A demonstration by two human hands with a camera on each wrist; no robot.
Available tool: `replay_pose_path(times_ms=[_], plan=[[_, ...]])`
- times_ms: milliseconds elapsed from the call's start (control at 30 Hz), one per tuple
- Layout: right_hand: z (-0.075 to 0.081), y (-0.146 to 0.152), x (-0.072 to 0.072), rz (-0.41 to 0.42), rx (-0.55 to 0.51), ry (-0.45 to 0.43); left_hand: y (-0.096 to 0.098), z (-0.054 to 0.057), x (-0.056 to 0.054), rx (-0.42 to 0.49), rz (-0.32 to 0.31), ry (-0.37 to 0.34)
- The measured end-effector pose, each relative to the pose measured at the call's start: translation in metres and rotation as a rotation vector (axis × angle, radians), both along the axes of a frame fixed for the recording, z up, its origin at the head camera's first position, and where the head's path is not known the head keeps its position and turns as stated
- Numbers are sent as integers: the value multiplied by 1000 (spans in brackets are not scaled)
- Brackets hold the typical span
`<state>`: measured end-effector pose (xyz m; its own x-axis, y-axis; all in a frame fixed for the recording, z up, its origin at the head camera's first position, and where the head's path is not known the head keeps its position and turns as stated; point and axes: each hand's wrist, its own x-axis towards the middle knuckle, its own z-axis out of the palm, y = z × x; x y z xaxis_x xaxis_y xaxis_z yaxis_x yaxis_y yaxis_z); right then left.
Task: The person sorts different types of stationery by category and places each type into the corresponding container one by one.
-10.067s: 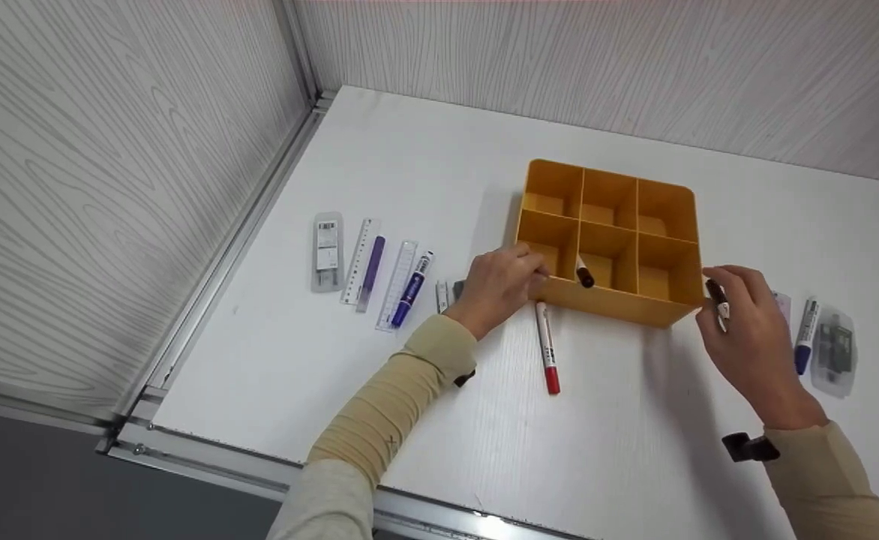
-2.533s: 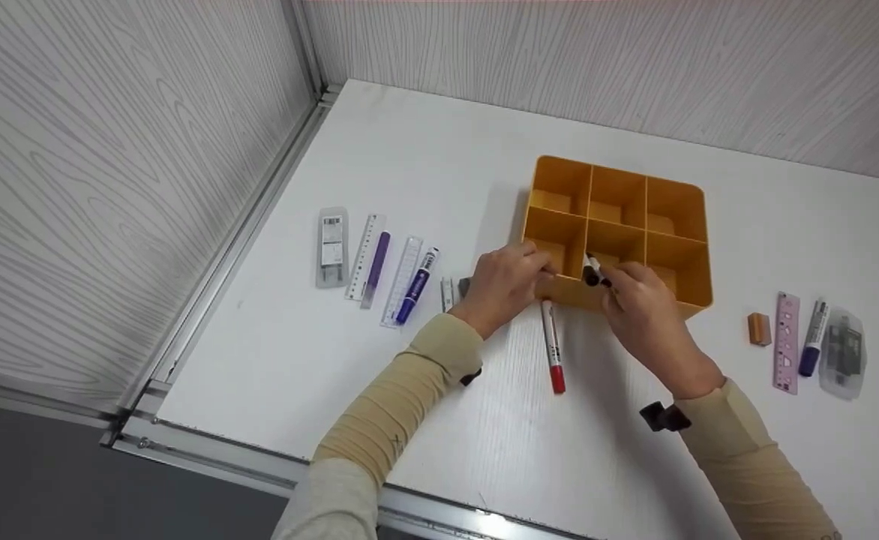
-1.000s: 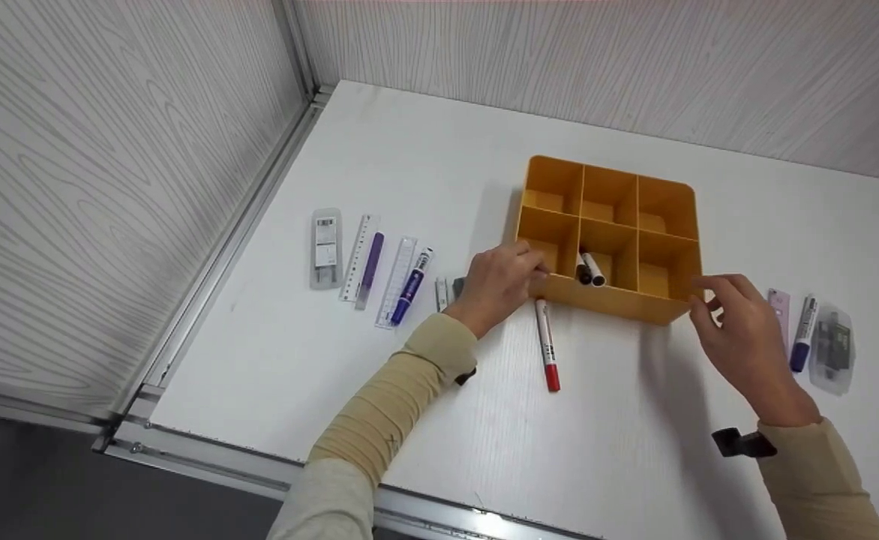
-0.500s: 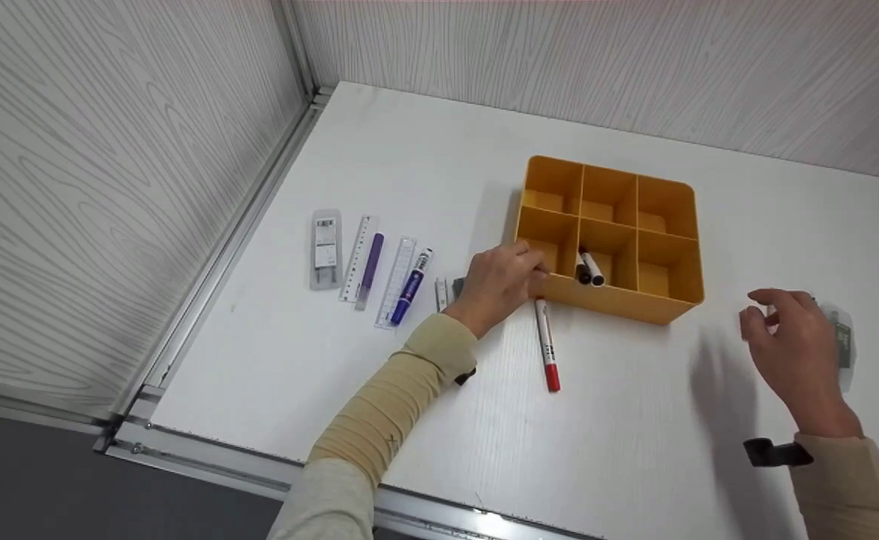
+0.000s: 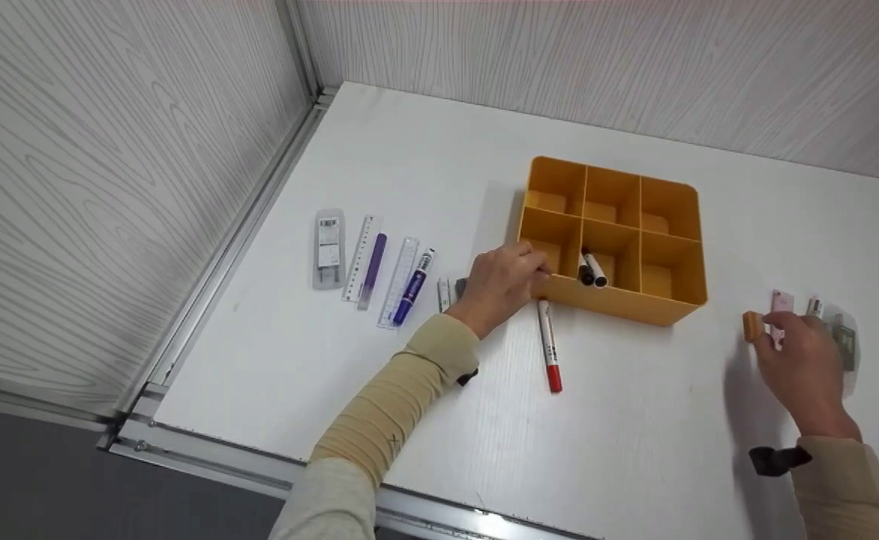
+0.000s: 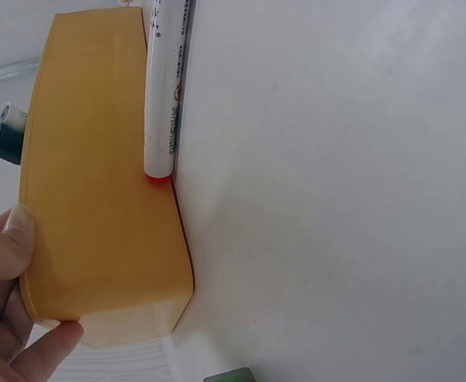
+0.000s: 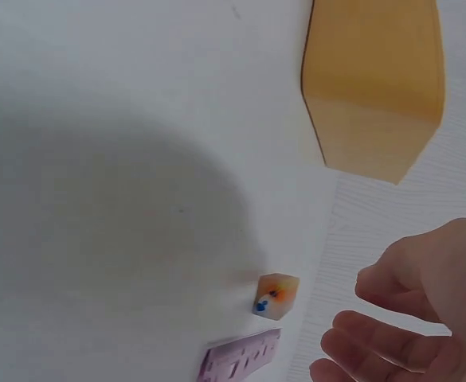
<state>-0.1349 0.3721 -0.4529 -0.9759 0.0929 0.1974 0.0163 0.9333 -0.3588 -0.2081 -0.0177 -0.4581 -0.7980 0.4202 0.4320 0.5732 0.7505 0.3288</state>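
My left hand (image 5: pixel 503 281) pinches the front left rim of a yellow six-compartment organizer box (image 5: pixel 619 302), thumb outside on its wall (image 6: pixel 105 175) in the left wrist view. Two dark-tipped markers (image 5: pixel 595 268) lean together in the front middle compartment, their ends above the rim. In front of the box lies a white marker (image 5: pixel 548 337) with a red cap. On the right, my right hand (image 5: pixel 799 360) is beside a small orange block (image 5: pixel 752 327). The right wrist view shows a gap between its loosely bent fingers and that block (image 7: pixel 276 296), which has blue marks.
A pink ruler (image 5: pixel 782 301), another marker (image 5: pixel 814 306) and a clear case (image 5: pixel 847 341) lie partly behind the right hand. Left of the box are a grey case (image 5: pixel 328 251), two clear rulers (image 5: pixel 362 259), a purple pen (image 5: pixel 373 270) and a blue marker (image 5: pixel 414 287).
A second marker, earlier in my right hand, now stands beside the first in the front middle compartment. The right hand has moved right to the orange block. The left hand keeps its place.
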Motion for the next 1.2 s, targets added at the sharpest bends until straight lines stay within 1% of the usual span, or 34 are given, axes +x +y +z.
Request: replay_pose_path(times_ms=[67,167,200,333,400,467,600,767,967,1200], plan=[[-5,2,-1,2,6,2,0,0,0,-8,3,7],[-12,5,-4,3,6,-23,1,0,0,-12,10,16],[-13,6,-5,1,2,-45,1,0,0,-12,10,19],[-16,7,-7,-25,-35,-187,1,1,-1,-7,4,21],[-16,6,-8,-34,-51,-227,1,1,-1,-7,3,24],[-17,6,-9,-41,-61,-239,1,1,-1,-9,4,26],[-18,6,-11,-56,-66,-233,1,1,-1,-8,5,23],[-22,5,-12,-64,-54,-189,1,0,-1,-4,0,11],[-24,6,-13,-85,-79,-225,1,-1,-2,4,-2,19],[-27,6,-14,-71,-83,-149,0,-1,-1,-9,9,28]])
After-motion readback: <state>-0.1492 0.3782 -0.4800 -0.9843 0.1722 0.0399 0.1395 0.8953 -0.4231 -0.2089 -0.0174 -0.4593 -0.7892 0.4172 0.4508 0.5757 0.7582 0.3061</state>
